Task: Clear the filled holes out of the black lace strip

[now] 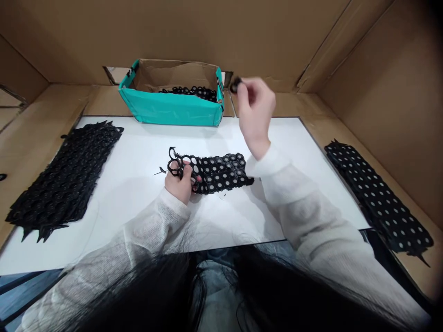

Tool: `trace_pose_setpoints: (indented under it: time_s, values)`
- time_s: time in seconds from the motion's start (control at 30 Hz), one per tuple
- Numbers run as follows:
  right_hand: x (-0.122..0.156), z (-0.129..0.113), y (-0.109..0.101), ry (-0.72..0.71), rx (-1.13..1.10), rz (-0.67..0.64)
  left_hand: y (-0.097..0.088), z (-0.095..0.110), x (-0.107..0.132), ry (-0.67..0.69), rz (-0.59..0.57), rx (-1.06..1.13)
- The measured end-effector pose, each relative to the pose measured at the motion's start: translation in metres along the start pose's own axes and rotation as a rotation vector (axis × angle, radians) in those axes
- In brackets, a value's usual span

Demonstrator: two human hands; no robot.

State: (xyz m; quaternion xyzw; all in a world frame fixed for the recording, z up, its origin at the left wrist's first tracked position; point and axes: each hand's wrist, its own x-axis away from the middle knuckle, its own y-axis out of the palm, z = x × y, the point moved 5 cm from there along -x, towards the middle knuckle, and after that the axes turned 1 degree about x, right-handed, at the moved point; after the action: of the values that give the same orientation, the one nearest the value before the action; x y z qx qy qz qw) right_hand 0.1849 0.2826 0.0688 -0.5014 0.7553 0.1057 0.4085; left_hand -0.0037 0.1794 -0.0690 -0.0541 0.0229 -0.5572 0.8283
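Hair lies nearest; the left hand pinches the left end of a black sheet running left to right over the counter; the right hand, beyond its far right corner, pinches a black piece.

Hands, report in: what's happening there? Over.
Left hand gripping dotted black sheet. Right hand raised, pinching small black piece. Teal box beyond sheet; no obstruction visible.

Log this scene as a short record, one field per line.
Left hand: grips the left end of a black sheet with rows of pale round spots
Right hand: raised, pinching a small, blurred black piece
Surface: flat white tabletop
Container: open cardboard box with teal outside, holding black ring-shaped pieces
Far left: black pile of dimpled sheets
Far right: black sheeting with pale dots
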Motion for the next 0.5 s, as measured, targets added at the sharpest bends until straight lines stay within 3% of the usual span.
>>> trace_pose_setpoints:
  time_s: [0.1, 0.2, 0.3, 0.4, 0.5]
  values:
    - [-0.051, -0.019, 0.05, -0.18, 0.081, -0.055, 0.001, 0.002, -0.001, -0.052, -0.013, 0.052]
    - [-0.087, 0.006, 0.099, -0.072, 0.16, -0.132, 0.001, 0.003, -0.002, -0.077, -0.034, 0.077]
    - [-0.098, 0.039, 0.128, 0.011, 0.031, -0.192, 0.001, 0.003, -0.002, -0.129, -0.073, 0.061]
    - [-0.088, 0.052, 0.127, 0.072, 0.168, -0.273, 0.004, 0.005, -0.001, -0.193, -0.199, 0.041]
    - [-0.058, 0.032, 0.098, -0.021, 0.319, -0.347, 0.005, 0.013, -0.001, -0.246, -0.395, 0.066]
